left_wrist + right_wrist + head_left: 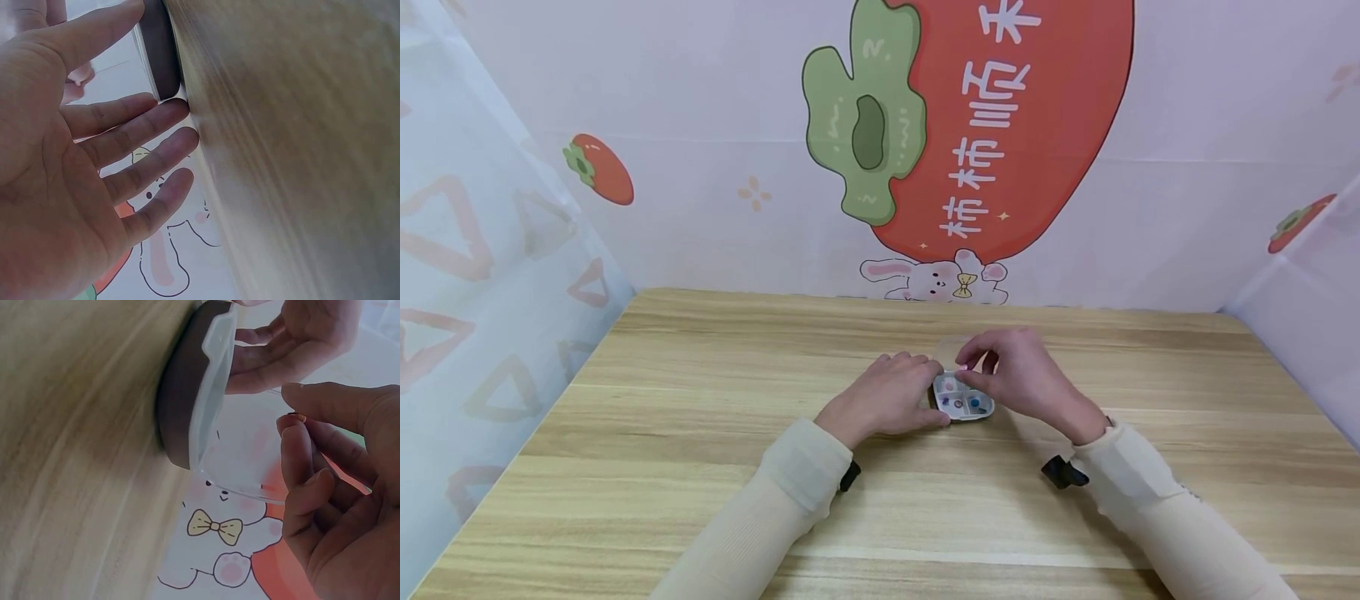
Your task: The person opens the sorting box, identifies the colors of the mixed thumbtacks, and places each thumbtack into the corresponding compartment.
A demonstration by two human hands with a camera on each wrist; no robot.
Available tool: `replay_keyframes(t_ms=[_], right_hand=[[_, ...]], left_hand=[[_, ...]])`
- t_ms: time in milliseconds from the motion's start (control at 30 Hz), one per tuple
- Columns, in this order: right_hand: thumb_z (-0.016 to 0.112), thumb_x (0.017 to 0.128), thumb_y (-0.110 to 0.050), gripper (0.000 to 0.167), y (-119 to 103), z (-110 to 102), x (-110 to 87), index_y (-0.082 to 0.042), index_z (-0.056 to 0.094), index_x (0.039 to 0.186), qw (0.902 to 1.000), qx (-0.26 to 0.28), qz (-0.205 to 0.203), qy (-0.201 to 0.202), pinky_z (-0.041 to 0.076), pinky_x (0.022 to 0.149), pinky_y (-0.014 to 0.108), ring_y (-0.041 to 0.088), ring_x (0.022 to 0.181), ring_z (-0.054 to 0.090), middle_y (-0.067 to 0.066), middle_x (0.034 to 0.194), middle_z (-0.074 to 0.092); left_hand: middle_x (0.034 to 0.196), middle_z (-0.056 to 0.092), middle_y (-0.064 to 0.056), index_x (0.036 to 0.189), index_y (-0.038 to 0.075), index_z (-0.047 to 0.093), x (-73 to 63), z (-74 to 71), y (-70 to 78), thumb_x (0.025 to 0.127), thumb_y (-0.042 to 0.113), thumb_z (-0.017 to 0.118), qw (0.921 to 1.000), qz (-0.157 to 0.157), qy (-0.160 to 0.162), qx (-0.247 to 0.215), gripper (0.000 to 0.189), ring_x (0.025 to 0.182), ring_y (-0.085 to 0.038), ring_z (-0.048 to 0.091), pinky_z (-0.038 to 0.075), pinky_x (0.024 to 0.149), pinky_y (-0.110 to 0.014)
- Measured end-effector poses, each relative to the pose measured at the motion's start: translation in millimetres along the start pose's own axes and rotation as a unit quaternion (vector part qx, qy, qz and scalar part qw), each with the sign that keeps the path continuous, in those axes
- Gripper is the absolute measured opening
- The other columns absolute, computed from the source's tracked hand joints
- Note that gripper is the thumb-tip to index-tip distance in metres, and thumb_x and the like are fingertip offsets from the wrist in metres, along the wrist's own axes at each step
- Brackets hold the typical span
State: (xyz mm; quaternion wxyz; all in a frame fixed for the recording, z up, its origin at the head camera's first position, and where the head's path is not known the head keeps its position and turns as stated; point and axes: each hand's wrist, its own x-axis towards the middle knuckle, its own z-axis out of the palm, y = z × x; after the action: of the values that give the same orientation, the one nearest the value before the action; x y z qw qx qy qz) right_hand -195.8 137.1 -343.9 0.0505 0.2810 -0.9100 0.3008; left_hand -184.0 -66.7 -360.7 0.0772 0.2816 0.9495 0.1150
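Observation:
A small pill box (pixel 956 407) with a white divided inside and a dark outer shell (pixel 181 394) stands on the table, its clear lid (pixel 950 350) raised at the back. Several tiny pieces, among them a blue one (pixel 975 402), lie in its compartments. My left hand (pixel 895 396) holds the box at its left side, thumb at the near corner and index finger at the far corner; the other fingers extend past it. Over the box's far right part, my right hand (pixel 1018 371) pinches a tiny reddish-gold piece (pixel 300 417) between thumb and index finger. Its exact kind is too small to tell.
The wood-grain table (pixel 700 467) spreads around both hands. Behind it rises a white backdrop (pixel 700 217) printed with persimmons and a rabbit, and a patterned sheet (pixel 497 292) hangs along the left side.

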Motion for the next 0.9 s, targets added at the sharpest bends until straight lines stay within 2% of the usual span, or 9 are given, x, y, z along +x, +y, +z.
replay_keyframes(t_ms=[333,900], right_hand=[[0.085,0.082,-0.011,0.012,-1,9,-0.6,-0.012,0.079,0.091,0.9997,-0.018,0.012,-0.014,0.052,0.06,0.027,0.012,0.068,0.062,-0.007,0.081,0.07],[0.086,0.082,-0.013,0.012,0,18,-0.8,-0.012,0.08,0.091,0.9986,-0.05,0.016,-0.008,0.051,0.06,0.026,0.008,0.067,0.06,-0.006,0.082,0.071]], left_hand=[[0.126,0.066,-0.003,0.137,0.011,0.061,-0.4,-1.1,-0.6,0.087,0.05,0.077,1.0,0.001,-0.001,0.002,0.066,0.11,-0.022,0.058,0.046,0.098,-0.043],[0.117,0.067,-0.001,0.132,0.012,0.064,0.2,-0.3,-1.4,0.087,0.051,0.077,0.9999,0.009,0.005,0.008,0.061,0.102,-0.02,0.059,0.047,0.092,-0.041]])
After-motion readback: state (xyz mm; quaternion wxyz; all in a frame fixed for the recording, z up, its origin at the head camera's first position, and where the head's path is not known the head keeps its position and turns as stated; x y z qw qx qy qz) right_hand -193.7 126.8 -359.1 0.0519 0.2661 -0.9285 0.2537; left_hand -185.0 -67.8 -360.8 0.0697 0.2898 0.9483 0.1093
